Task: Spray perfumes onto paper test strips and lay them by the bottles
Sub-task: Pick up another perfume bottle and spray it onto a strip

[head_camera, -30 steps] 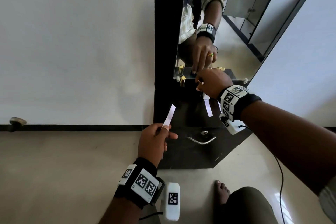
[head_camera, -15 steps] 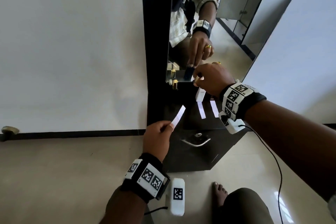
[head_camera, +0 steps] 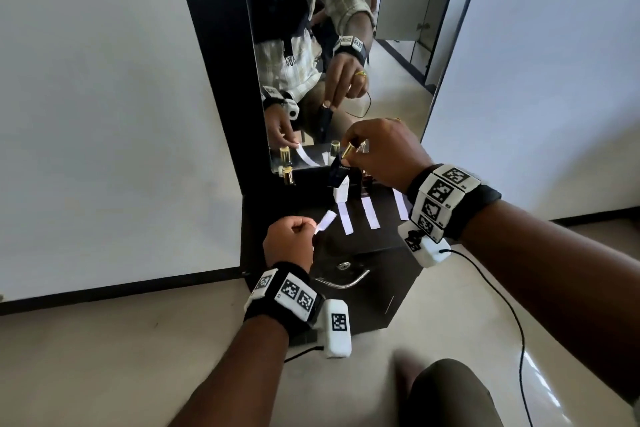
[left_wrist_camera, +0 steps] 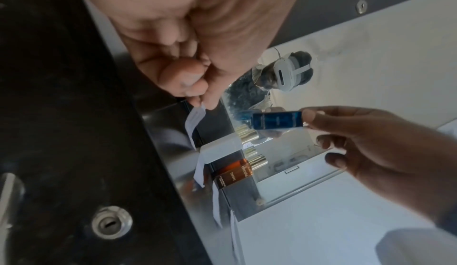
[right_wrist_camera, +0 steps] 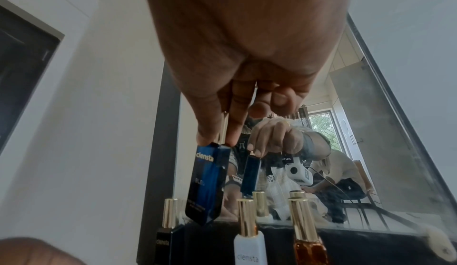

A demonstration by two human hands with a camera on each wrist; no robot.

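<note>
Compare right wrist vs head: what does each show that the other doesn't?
Right wrist only: "clensta" lettering on the blue bottle and on the white bottle below it.
Head only: the left hand pinching a blank strip, and three strips lying on the black cabinet top.
Both: the right hand holding the blue bottle by its gold cap, lifted above the standing bottles before the mirror.

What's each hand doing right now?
Left hand: pinches a paper strip.
Right hand: holds the blue bottle by its gold cap, lifted.
</note>
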